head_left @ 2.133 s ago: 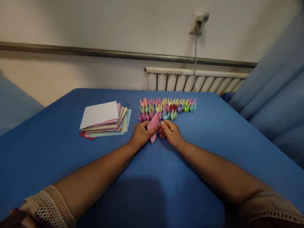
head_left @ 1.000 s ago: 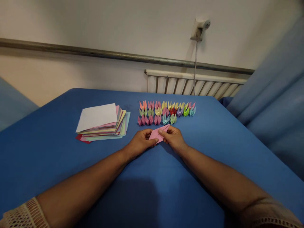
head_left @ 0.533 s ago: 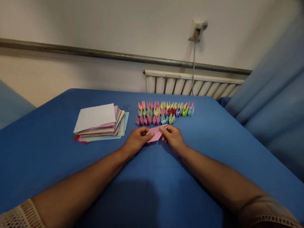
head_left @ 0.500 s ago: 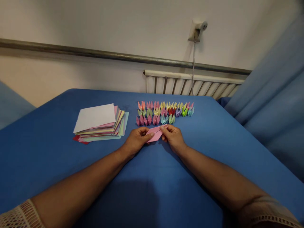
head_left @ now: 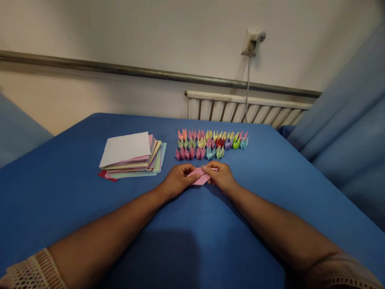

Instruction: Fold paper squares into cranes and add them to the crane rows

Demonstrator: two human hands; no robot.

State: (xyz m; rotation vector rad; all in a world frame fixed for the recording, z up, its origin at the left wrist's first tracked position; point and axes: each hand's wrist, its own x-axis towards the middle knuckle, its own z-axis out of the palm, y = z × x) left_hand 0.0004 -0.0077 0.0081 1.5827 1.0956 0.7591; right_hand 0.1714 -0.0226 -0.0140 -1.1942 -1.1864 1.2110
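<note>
Between my two hands is a piece of folded pink paper (head_left: 199,180), flat and pointed at its ends. My left hand (head_left: 179,179) pinches its left end, thumb on top. My right hand (head_left: 221,175) grips the right end, with the thumb lying over the upper fold. The fingers beneath the paper are mostly hidden. Just beyond my hands stand rows of small folded paper cranes (head_left: 200,153) in pink, yellow, green, blue and red.
A stack of coloured paper sheets (head_left: 126,150), white on top, lies to the left on the blue table cover (head_left: 168,241). Behind the table are a radiator (head_left: 222,96), a metal rail (head_left: 135,71) and a wall socket with a cord (head_left: 252,43). Blue curtain (head_left: 345,132) hangs at right.
The view has shifted slightly. My right thumb has moved a little left across the pink paper, and the paper is now tilted flatter. Both hands keep hold of it.
</note>
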